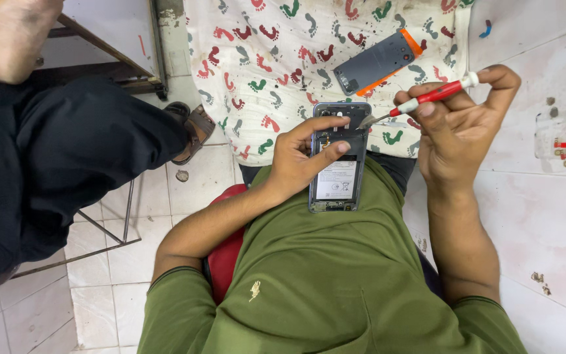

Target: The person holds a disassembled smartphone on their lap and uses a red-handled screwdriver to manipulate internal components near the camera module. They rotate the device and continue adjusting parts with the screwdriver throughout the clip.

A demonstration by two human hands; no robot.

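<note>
Resting at frame centre on the green shirt, the opened smartphone point(339, 157) shows its battery and circuitry, gripped by the left hand point(299, 157). Right hand point(456, 121) pinches a red screwdriver point(420, 99) against its top edge; white table point(545, 196) lies open rightward.

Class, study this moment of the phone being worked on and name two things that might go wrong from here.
1. The opened phone is held in the air by the left hand alone, over the lap, so it might slip.
2. The red screwdriver in the right hand points its tip at the exposed upper parts; a slip could scratch them or nick the thumb close by.
</note>
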